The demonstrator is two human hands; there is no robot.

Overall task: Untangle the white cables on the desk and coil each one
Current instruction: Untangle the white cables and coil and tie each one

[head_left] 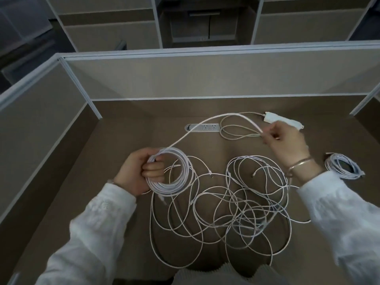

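Note:
My left hand (136,173) grips a coil of thick white cable (172,183) of several loops, held just above the desk at centre left. From the coil's top a free length of that cable (205,121) arcs up and right to my right hand (284,141), which pinches it near the far right. A loose tangle of thin white cables (236,212) spreads over the middle and near part of the desk. A small finished coil (343,166) lies at the right edge.
A white power strip (281,120) with its loosely looped cord (236,131) lies at the back right. A recessed socket panel (202,127) sits in the brown desk (123,233). Beige partition walls (205,77) enclose the back and both sides.

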